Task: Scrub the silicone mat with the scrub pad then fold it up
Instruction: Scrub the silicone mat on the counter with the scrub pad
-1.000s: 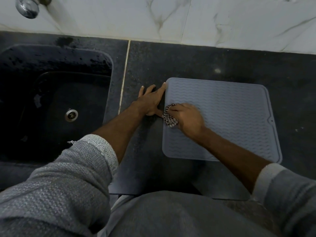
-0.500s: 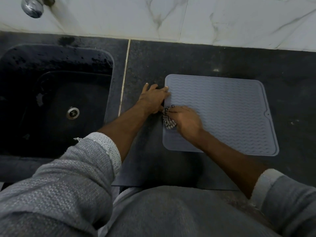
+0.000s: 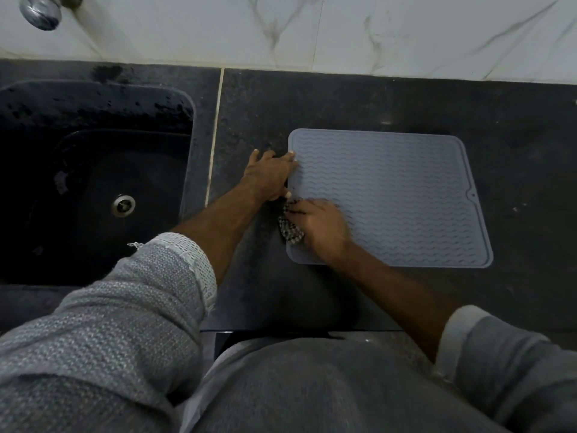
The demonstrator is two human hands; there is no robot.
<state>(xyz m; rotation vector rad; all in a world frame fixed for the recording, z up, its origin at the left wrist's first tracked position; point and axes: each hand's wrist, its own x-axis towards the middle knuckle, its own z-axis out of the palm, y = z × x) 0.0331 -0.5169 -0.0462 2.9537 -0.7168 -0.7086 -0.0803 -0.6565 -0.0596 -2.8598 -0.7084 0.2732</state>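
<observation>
Matt grey silicone mat (image 3: 390, 195), ribbed with wavy ridges, on a dark speckled stone countertop (image 3: 343, 98) of dull sheen. Checked woven scrub pad (image 3: 289, 230). Glossy white veined marble wall tiles (image 3: 312, 29). Shiny chrome tap (image 3: 40, 9); metal drain (image 3: 124, 205) in wet black sink (image 3: 93, 151). Coarse knit grey sleeves (image 3: 125, 307).

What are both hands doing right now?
Left hand: open, fingers straight, pressing the silicone mat at its left edge.
Right hand: gripping the scrub pad on the mat.
</observation>
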